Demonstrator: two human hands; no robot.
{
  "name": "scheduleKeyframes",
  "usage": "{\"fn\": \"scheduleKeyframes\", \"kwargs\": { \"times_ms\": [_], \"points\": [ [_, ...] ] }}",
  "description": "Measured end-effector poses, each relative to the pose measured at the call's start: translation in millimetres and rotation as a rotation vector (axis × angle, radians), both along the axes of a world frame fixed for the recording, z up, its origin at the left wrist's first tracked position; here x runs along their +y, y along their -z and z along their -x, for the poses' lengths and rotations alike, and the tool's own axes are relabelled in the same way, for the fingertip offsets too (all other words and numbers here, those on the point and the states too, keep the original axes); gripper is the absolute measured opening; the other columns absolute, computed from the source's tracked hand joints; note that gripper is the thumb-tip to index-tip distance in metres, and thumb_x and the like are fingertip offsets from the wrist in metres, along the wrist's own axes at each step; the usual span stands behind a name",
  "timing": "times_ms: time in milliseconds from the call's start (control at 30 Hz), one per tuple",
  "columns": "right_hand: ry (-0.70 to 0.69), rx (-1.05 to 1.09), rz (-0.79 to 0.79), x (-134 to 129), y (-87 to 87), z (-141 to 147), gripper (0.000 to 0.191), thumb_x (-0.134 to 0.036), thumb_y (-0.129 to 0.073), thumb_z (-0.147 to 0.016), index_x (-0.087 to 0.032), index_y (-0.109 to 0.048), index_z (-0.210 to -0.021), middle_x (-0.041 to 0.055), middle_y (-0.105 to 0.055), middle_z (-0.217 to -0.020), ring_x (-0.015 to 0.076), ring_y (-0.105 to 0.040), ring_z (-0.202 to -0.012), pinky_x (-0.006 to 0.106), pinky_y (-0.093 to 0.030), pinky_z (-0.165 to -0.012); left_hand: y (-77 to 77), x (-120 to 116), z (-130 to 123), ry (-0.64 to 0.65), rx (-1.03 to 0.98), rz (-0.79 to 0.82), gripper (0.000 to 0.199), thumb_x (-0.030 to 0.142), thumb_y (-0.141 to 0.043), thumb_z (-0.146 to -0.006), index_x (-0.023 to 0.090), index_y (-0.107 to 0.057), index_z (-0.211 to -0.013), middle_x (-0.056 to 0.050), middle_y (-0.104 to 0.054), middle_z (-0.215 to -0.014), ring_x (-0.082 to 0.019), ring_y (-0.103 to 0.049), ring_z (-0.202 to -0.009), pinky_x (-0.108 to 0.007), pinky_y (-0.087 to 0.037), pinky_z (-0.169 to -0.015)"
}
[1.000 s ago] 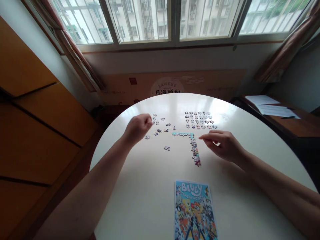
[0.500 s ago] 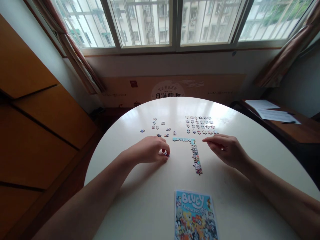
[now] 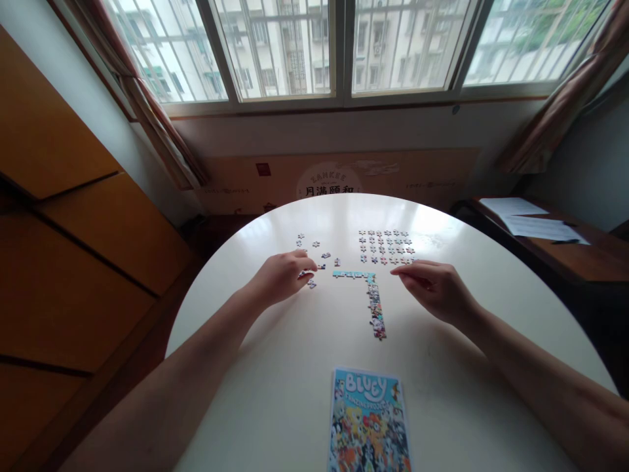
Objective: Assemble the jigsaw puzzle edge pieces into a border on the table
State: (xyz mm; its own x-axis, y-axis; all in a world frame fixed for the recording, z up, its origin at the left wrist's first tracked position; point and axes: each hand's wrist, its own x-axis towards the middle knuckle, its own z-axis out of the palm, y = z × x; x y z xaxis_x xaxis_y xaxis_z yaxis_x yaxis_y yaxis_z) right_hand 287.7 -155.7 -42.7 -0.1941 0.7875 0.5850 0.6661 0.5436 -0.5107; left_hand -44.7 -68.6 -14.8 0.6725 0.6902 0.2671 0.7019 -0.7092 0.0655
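My left hand (image 3: 285, 276) hovers low over the left part of the table, its thumb and forefinger apart. Small jigsaw pieces lie at its fingertips; one loose puzzle piece (image 3: 312, 284) rests just below the thumb, and others are partly covered by the fingers. To the right, an L-shaped strip of joined puzzle pieces (image 3: 375, 301) has a light-blue top arm and a multicoloured side. My right hand (image 3: 430, 286) is beside the strip's corner, forefinger and thumb tips together, with no piece visible between them.
Rows of loose puzzle pieces (image 3: 382, 249) lie beyond the right hand. Several scattered pieces (image 3: 326, 255) are past the left hand. A Bluey picture card (image 3: 371, 419) lies at the near side of the round white table (image 3: 265, 406). Papers (image 3: 535, 226) sit on a brown desk at right.
My left hand has moved away from me and slightly left, its fingers parting from the puzzle piece they held, which now lies on the table. The right hand keeps its pose; the view shifted slightly.
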Motion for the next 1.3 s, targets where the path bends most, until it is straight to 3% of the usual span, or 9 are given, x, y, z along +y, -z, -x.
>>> {"fn": "scheduleKeyframes", "kwargs": {
  "times_ms": [200, 333, 500, 600, 767, 1000, 1167, 1300],
  "points": [
    [0.012, 0.021, 0.002, 3.0, 0.8, -3.1, 0.021, -0.019, -0.057, -0.09, -0.017, -0.078, -0.094, 0.0042, -0.072, -0.078, 0.0121, -0.055, -0.057, 0.027, -0.045, -0.054, 8.7, -4.8, -16.2, -0.009, -0.057, -0.184, 0.021, 0.024, -0.054, -0.095, 0.022, -0.075, -0.092, -0.004, -0.073, -0.096, -0.019, -0.068, -0.082, -0.028, -0.049, -0.063],
    [0.051, 0.043, -0.022, 5.8, 3.1, -4.4, 0.021, -0.02, -0.057, -0.09, -0.017, -0.078, -0.092, 0.0048, -0.074, -0.078, 0.0127, -0.056, -0.057, 0.027, -0.046, -0.055, 4.3, -3.6, -26.6, -0.021, -0.02, -0.22, 0.023, 0.024, -0.053, -0.096, 0.02, -0.075, -0.089, -0.005, -0.073, -0.094, -0.021, -0.068, -0.089, -0.029, -0.051, -0.066],
    [0.073, 0.059, -0.012, 9.1, 5.7, -5.3, 0.022, -0.02, -0.057, -0.089, -0.018, -0.078, -0.094, 0.0053, -0.075, -0.082, 0.0138, -0.059, -0.06, 0.028, -0.048, -0.057, -12.3, 12.7, -36.7, -0.111, 0.067, -0.091, 0.024, 0.018, -0.055, -0.092, 0.023, -0.078, -0.099, -0.004, -0.073, -0.102, -0.021, -0.068, -0.09, -0.029, -0.051, -0.069],
    [0.071, 0.06, -0.005, 9.9, 6.1, -4.9, 0.022, -0.021, -0.057, -0.09, -0.017, -0.078, -0.095, 0.0056, -0.075, -0.082, 0.0144, -0.06, -0.06, 0.028, -0.049, -0.058, -19.5, 29.3, -43.4, -0.068, 0.139, 0.017, 0.03, 0.014, -0.054, -0.09, 0.027, -0.077, -0.105, -0.003, -0.072, -0.109, -0.019, -0.068, -0.092, -0.027, -0.049, -0.071],
    [0.07, 0.069, 0.004, 10.1, 7.0, -5.2, 0.022, -0.021, -0.057, -0.089, -0.018, -0.078, -0.094, 0.0058, -0.076, -0.084, 0.0152, -0.062, -0.063, 0.029, -0.05, -0.059, -17.9, 47.5, -58.7, -0.006, 0.224, 0.05, 0.026, 0.02, -0.055, -0.092, 0.027, -0.077, -0.104, -0.003, -0.072, -0.11, -0.02, -0.067, -0.097, -0.025, -0.046, -0.071],
    [0.058, 0.065, -0.005, 10.6, 5.2, -5.1, 0.022, -0.02, -0.057, -0.089, -0.017, -0.078, -0.095, 0.0051, -0.075, -0.082, 0.0137, -0.059, -0.059, 0.027, -0.049, -0.057, -16.9, 38.0, -80.4, -0.192, 0.268, 0.084, 0.028, 0.043, -0.062, -0.089, 0.021, -0.078, -0.085, -0.008, -0.074, -0.092, -0.024, -0.066, -0.086, -0.03, -0.047, -0.071],
    [0.049, 0.073, -0.005, 10.3, 5.1, -4.1, 0.021, -0.02, -0.058, -0.09, -0.017, -0.078, -0.095, 0.0057, -0.076, -0.085, 0.0138, -0.061, -0.061, 0.027, -0.05, -0.058, -23.7, 31.0, -93.2, -0.285, 0.267, 0.09, 0.026, 0.04, -0.064, -0.088, 0.019, -0.078, -0.085, -0.01, -0.074, -0.093, -0.024, -0.066, -0.081, -0.031, -0.048, -0.069],
    [0.05, 0.067, -0.009, 9.7, 4.8, -6.0, 0.021, -0.02, -0.057, -0.09, -0.018, -0.078, -0.095, 0.0053, -0.076, -0.084, 0.0146, -0.063, -0.062, 0.028, -0.051, -0.058, -39.3, 39.3, -80.5, -0.352, 0.148, 0.015, 0.032, 0.039, -0.055, -0.093, 0.018, -0.077, -0.084, -0.009, -0.074, -0.087, -0.022, -0.066, -0.081, -0.03, -0.05, -0.068]
  ]
}}
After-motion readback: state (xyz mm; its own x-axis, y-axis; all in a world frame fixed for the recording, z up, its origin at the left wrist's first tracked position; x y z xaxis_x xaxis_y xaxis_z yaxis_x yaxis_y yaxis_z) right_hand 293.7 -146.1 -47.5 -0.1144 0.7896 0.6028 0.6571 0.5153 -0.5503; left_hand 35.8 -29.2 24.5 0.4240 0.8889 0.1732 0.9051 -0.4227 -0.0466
